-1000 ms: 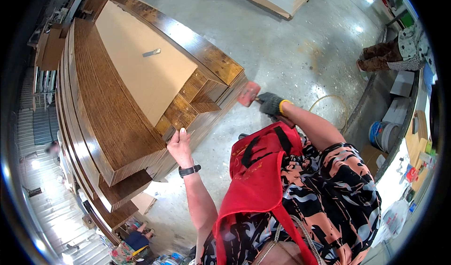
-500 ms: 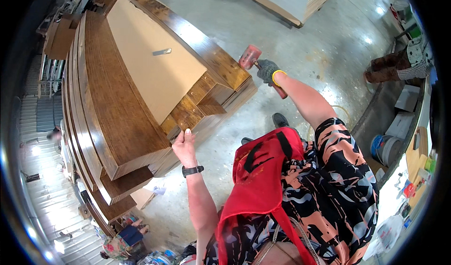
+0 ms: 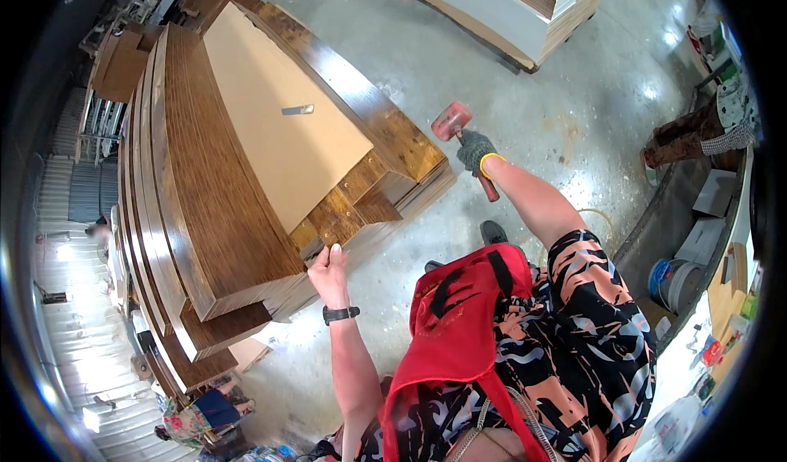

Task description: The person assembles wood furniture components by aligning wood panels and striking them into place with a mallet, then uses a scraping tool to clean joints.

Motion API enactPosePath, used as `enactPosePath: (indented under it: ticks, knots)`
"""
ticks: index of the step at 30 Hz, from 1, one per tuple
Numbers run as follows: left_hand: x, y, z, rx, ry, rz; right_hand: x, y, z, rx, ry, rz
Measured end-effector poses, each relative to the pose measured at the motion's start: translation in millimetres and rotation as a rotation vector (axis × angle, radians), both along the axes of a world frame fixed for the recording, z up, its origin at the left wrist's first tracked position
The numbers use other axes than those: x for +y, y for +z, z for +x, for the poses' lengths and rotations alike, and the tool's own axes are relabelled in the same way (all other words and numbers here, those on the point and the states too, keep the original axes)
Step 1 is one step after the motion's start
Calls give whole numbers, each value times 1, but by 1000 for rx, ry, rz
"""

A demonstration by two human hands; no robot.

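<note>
In my right hand (image 3: 475, 152), which wears a dark grey glove with a yellow cuff, is a red mallet (image 3: 452, 121). Its head is up beside the right corner of a stack of brown wooden panels (image 3: 221, 175), apart from the wood. My bare left hand (image 3: 329, 277) is closed in a pinch at the near edge of the stack, by a small wooden end piece (image 3: 334, 218). Whatever the fingertips hold is too small to make out. Small round fittings show on the end pieces.
A tan board (image 3: 283, 146) lies on the stack with a small flat metal piece (image 3: 297, 110) on it. Beyond stands a stack of white panels (image 3: 475, 11). At right is a workbench edge with a white bucket (image 3: 682, 286) beneath. Another person (image 3: 201, 419) is at lower left.
The view has shifted, so the whole scene sits lower and slightly right. My left fingers look more curled together at the panel edge. The mallet remains raised near the corner.
</note>
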State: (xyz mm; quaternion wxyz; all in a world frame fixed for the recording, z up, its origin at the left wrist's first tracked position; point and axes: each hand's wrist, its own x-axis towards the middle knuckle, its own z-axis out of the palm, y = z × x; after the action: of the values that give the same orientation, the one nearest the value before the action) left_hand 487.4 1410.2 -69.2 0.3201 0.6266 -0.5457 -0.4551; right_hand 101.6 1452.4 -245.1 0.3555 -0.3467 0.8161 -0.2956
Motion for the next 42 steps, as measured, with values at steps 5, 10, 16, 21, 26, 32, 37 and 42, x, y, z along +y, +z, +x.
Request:
enactPosePath:
  ticks: [5,10,16,21,26,32,37,42]
  knots:
    - [2,-5,11,-1,1,-2,13,36,5,-233,-40,94]
    - [-3,-4,8,2,-20,26,15,12,4,-201,-160,-6]
    - [-1,-10,13,-14,-17,-30,-3,7,0,-230,-208,-59]
    - [-1,-10,12,-29,-4,-8,-11,25,5,-283,-115,-134]
    - [-1,-6,10,-77,-19,-3,5,37,33,-37,-91,-254]
    - [-2,-7,9,-56,-10,9,58,70,88,83,-79,-441]
    - [-1,-6,11,-53,7,0,94,126,116,-322,14,-352]
    - [-4,-13,13,-24,-6,-6,114,144,126,-502,-79,-390]
